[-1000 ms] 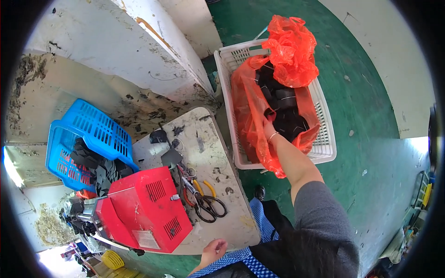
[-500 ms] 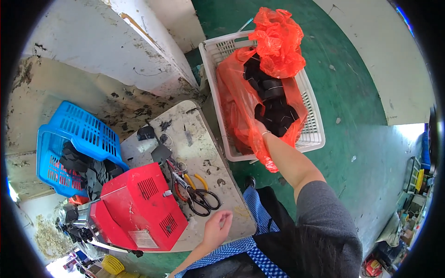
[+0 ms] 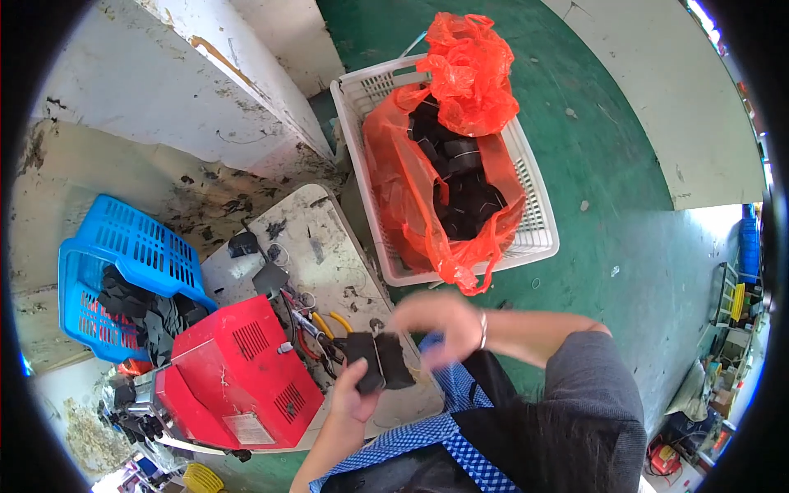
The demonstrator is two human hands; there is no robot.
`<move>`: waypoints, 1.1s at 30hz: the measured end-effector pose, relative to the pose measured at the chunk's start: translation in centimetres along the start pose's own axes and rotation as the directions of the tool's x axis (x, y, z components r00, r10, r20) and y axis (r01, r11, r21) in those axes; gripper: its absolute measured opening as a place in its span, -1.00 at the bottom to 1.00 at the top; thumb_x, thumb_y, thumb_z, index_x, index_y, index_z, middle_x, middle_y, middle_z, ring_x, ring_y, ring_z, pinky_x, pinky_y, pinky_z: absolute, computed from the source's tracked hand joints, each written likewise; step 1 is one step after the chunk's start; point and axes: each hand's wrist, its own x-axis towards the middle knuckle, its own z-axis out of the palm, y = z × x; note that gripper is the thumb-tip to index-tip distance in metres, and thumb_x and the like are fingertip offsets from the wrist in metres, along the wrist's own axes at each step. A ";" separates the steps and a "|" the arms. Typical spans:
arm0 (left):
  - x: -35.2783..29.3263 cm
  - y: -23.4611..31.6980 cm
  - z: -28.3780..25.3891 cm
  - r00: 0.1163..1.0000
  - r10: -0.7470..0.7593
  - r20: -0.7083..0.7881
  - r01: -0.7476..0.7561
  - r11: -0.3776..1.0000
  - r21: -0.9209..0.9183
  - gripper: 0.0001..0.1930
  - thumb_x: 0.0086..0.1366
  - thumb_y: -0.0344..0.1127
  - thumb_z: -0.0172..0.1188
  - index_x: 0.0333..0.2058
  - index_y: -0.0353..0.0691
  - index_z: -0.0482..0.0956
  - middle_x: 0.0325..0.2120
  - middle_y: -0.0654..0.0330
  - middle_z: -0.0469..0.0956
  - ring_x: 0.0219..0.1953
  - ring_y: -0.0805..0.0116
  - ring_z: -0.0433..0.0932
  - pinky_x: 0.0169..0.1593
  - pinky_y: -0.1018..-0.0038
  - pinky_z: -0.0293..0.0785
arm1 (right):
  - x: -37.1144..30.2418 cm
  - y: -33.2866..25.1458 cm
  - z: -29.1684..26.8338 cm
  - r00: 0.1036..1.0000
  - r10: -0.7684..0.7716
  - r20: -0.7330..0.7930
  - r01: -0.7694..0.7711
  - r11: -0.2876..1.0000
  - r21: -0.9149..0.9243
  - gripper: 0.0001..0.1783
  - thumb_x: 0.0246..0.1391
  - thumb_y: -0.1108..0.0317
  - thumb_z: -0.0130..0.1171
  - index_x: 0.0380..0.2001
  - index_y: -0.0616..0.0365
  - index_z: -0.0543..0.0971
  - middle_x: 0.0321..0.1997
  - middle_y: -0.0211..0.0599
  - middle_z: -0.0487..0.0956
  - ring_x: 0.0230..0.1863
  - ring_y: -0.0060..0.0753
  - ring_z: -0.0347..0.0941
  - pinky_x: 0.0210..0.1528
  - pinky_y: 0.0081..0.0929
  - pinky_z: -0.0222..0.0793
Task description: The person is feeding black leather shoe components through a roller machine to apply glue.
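My left hand (image 3: 355, 401) grips a banded bundle of black pieces (image 3: 380, 361) above the worktable, thumb on its near side. A thin pale band runs round the bundle. Beside its right end, my right hand (image 3: 444, 327) is smeared by motion, so I cannot tell its finger pose or whether it touches the bundle. More black bundles (image 3: 464, 197) lie inside an open red plastic bag (image 3: 390, 189), which sits in a white slatted basket (image 3: 540, 209) on the floor. Behind the held bundle, scissors and yellow-handled pliers (image 3: 339, 321) are partly hidden on the table.
A red machine (image 3: 242, 353) stands at the left of the worn worktable (image 3: 316, 209). Past it, a blue basket (image 3: 152, 238) holds loose black pieces (image 3: 123, 296). A stained wall (image 3: 164, 164) borders the table's far side. Green floor (image 3: 608, 271) stretches to the right.
My right hand has come out of the red bag and back over the table. A black bundle is now in my left hand, which was without anything before. The view has shifted slightly.
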 end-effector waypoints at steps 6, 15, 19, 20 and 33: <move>-2.0 -2.9 -1.5 0.970 0.216 -0.112 -0.148 0.890 0.431 -0.30 -0.03 -0.61 0.20 0.11 -0.23 0.13 -0.07 0.15 0.37 -0.03 0.30 0.40 0.05 0.36 0.35 | -3.5 25.8 -10.4 0.183 0.775 -0.605 -0.974 0.225 -0.008 -0.11 -0.30 -0.01 0.35 0.10 0.22 0.30 -0.04 0.03 0.49 0.04 -0.12 0.41 0.09 -0.36 0.31; -3.1 -3.2 -2.7 0.973 0.194 -0.128 -0.102 0.852 0.513 -0.29 -0.03 -0.59 0.23 0.11 -0.20 0.12 -0.07 0.16 0.34 -0.05 0.35 0.39 0.01 0.43 0.37 | -5.2 31.5 -5.4 0.240 0.843 -0.482 -0.968 0.168 -0.189 0.13 -0.50 -0.17 0.39 0.22 -0.15 0.14 0.23 -0.02 0.21 0.25 0.10 0.10 0.23 -0.13 0.10; -2.8 -3.4 -2.1 0.976 0.169 -0.139 -0.070 0.842 0.534 -0.28 -0.03 -0.57 0.25 0.11 -0.20 0.11 -0.07 0.16 0.34 -0.05 0.35 0.39 0.01 0.44 0.38 | -7.2 31.8 -6.8 0.042 0.892 -0.449 -0.993 -0.013 -0.118 0.14 -0.64 -0.11 0.46 0.08 0.25 0.26 0.14 0.04 0.32 0.18 -0.03 0.24 0.19 -0.28 0.20; -2.7 -3.3 -1.9 0.978 0.170 -0.120 -0.077 0.833 0.548 -0.28 -0.03 -0.56 0.26 0.11 -0.20 0.11 -0.07 0.16 0.34 -0.06 0.36 0.39 0.00 0.44 0.38 | -7.8 31.4 -8.3 0.125 0.912 -0.390 -0.989 0.085 -0.120 0.08 -0.61 -0.06 0.45 0.07 0.21 0.28 0.15 0.03 0.30 0.20 -0.02 0.21 0.16 -0.23 0.22; -3.1 -3.6 -3.6 0.962 0.259 -0.090 -0.090 0.607 0.790 -0.19 -0.09 -0.24 0.44 0.09 -0.22 0.12 -0.11 0.12 0.41 -0.08 0.39 0.43 0.01 0.45 0.35 | 5.8 23.6 -15.9 0.345 0.938 -0.021 -0.140 0.030 -0.990 -0.54 -0.10 0.22 0.16 -0.02 -0.15 0.52 0.43 -0.29 -0.27 0.39 0.20 -0.39 0.16 0.24 0.03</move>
